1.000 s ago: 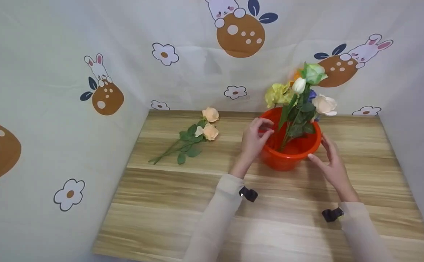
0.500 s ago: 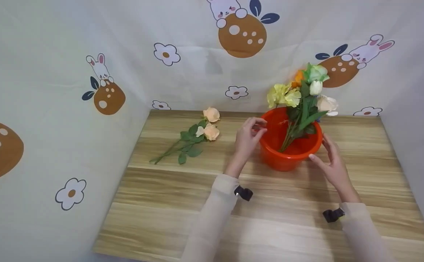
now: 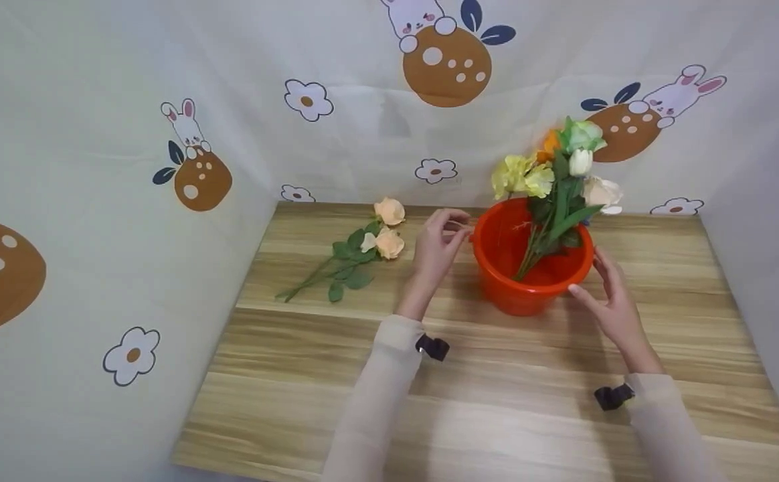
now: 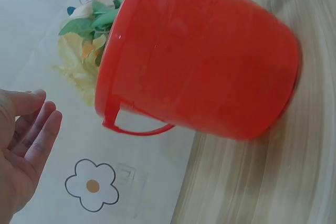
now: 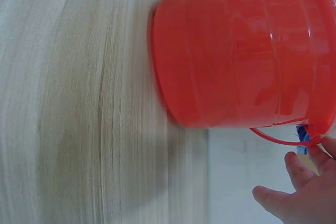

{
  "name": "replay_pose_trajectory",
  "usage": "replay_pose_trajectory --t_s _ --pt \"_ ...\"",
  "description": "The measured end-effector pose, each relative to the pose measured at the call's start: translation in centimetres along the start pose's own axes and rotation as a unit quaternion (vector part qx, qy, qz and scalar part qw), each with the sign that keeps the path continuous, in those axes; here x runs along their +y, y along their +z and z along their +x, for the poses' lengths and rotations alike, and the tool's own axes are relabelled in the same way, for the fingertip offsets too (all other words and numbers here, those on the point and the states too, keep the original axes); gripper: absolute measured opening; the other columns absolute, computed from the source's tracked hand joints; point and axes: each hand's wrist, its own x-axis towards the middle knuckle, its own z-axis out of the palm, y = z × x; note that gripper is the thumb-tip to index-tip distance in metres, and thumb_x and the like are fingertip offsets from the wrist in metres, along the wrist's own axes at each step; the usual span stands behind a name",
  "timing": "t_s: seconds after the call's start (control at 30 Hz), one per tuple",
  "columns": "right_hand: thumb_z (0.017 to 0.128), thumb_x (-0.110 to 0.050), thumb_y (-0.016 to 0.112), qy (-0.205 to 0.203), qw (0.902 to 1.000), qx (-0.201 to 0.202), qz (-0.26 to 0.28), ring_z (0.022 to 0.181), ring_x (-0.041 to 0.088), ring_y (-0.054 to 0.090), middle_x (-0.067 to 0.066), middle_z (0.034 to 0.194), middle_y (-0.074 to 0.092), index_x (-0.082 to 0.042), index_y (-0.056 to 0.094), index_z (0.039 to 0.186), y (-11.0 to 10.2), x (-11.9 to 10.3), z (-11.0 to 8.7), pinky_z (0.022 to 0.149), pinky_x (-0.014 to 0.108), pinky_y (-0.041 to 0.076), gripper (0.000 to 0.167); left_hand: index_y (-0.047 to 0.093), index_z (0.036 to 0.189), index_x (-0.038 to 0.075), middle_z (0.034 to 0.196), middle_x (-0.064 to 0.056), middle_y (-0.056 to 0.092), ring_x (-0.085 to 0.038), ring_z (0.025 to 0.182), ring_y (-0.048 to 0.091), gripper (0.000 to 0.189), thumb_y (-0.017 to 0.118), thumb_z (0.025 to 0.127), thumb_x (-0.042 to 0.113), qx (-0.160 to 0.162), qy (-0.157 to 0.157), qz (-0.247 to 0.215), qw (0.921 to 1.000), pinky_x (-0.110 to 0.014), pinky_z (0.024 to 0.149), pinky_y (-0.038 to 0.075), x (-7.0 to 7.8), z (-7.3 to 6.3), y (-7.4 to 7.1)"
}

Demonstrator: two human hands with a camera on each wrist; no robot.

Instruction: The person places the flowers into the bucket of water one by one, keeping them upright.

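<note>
A red bucket (image 3: 523, 294) stands on the wooden table, its thin handle (image 4: 144, 132) hanging at the back. Several artificial flowers lean inside it: a yellow bloom (image 3: 513, 175), a white tulip (image 3: 581, 163), a pale green rose (image 3: 583, 135), an orange one and a cream one. My left hand (image 3: 438, 244), fingers loosely bent and holding nothing, is just left of the bucket's rim; the left wrist view shows a gap between them. On the right side, my right hand (image 3: 614, 308) rests its spread fingertips at the rim, seen also in the right wrist view (image 5: 310, 187).
Two peach roses (image 3: 389, 242) with green stems lie on the table (image 3: 309, 361) left of the bucket. A cloth wall (image 3: 363, 134) printed with rabbits and flowers rises behind and on both sides. Black wrist cameras (image 3: 433, 347) sit on both sleeves.
The white tulip has tipped right among the other flowers. My left hand has drawn away leftward from over the bucket's rim. The right hand stays at the rim.
</note>
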Motion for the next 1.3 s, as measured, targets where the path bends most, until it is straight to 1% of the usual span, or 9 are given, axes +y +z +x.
replay_pose_trajectory --t_s 0.17,0.27,0.33,0.43,0.53,0.7,1.0,1.13,1.3 --pt "0.092 -0.001 0.067 0.005 1.0 -0.002 -0.001 0.148 0.048 0.021 0.026 0.162 0.02 0.002 0.022 0.156 -0.1 0.0 0.0 0.122 0.062 0.015 0.078 0.067 0.108 -0.001 0.106 -0.013 0.068 -0.025 0.095 0.071 0.019 0.071 0.09 0.004 0.008 0.001 0.023 0.9997 -0.018 0.079 0.059 -0.5 0.2 -1.3" --pt "0.092 -0.002 0.068 0.011 0.9999 -0.004 0.002 0.149 0.047 0.02 0.025 0.163 0.019 0.002 0.021 0.156 -0.1 0.4 0.1 0.121 0.063 0.015 0.079 0.067 0.107 0.0 0.105 -0.013 0.068 -0.025 0.095 0.071 0.018 0.071 0.09 0.002 0.015 0.001 0.036 0.9992 -0.019 0.079 0.059 -0.9 0.3 -2.1" --pt "0.092 -0.002 0.068 0.012 0.9999 -0.004 -0.001 0.149 0.045 0.021 0.023 0.163 0.02 0.001 0.021 0.157 -0.2 1.1 0.4 0.122 0.062 0.015 0.08 0.068 0.107 0.001 0.105 -0.013 0.068 -0.022 0.094 0.071 0.018 0.071 0.09 0.002 0.02 0.0 0.046 0.9987 -0.019 0.078 0.059 -1.2 0.4 -2.7" --pt "0.092 -0.004 0.069 0.011 0.9999 -0.004 -0.005 0.15 0.043 0.021 0.02 0.164 0.02 -0.005 0.02 0.158 -0.3 2.7 0.7 0.123 0.06 0.015 0.082 0.068 0.108 0.002 0.104 -0.012 0.068 -0.021 0.094 0.071 0.019 0.071 0.09 0.002 0.027 -0.003 0.059 0.9979 -0.02 0.078 0.06 -1.7 0.4 -3.4" --pt "0.092 -0.007 0.07 0.007 0.9999 -0.003 -0.011 0.151 0.041 0.022 0.017 0.164 0.021 -0.012 0.021 0.159 -0.4 3.9 0.9 0.123 0.058 0.015 0.083 0.067 0.108 0.002 0.105 -0.012 0.069 -0.022 0.094 0.071 0.018 0.07 0.091 0.003 0.032 -0.007 0.068 0.9972 -0.022 0.079 0.06 -2.4 0.4 -4.1" --pt "0.092 -0.008 0.071 0.013 0.9999 -0.005 -0.01 0.151 0.04 0.021 0.015 0.165 0.02 -0.013 0.02 0.16 -0.5 4.2 0.9 0.122 0.061 0.015 0.085 0.066 0.109 0.001 0.107 -0.013 0.069 -0.023 0.095 0.07 0.017 0.069 0.093 0.006 0.042 -0.018 0.078 0.9959 -0.026 0.08 0.061 -4.1 -0.1 -5.3" --pt "0.091 -0.006 0.071 0.01 0.9999 -0.004 -0.005 0.151 0.041 0.021 0.016 0.165 0.02 -0.013 0.021 0.159 -0.5 4.4 1.0 0.122 0.061 0.016 0.084 0.067 0.109 -0.002 0.104 -0.016 0.07 -0.028 0.096 0.07 0.018 0.068 0.092 0.001 0.064 -0.057 0.106 0.9906 -0.034 0.082 0.061 -7.3 -1.3 -7.7" --pt "0.092 -0.008 0.071 0.012 0.9999 -0.005 -0.009 0.151 0.04 0.021 0.015 0.165 0.021 -0.014 0.021 0.159 -0.5 4.1 0.9 0.123 0.06 0.016 0.084 0.068 0.108 -0.001 0.104 -0.015 0.071 -0.027 0.096 0.07 0.017 0.069 0.091 0.001 0.074 -0.076 0.139 0.9845 -0.036 0.083 0.061 -8.7 -1.9 -9.0" --pt "0.092 -0.01 0.071 0.016 0.9998 -0.003 -0.012 0.151 0.039 0.022 0.014 0.164 0.021 -0.013 0.022 0.159 -0.4 4.0 0.9 0.124 0.057 0.016 0.083 0.068 0.107 0.002 0.105 -0.013 0.071 -0.025 0.097 0.069 0.015 0.068 0.092 0.002 0.08 -0.118 0.16 0.9768 -0.035 0.086 0.059 -10.5 -3.1 -10.9"
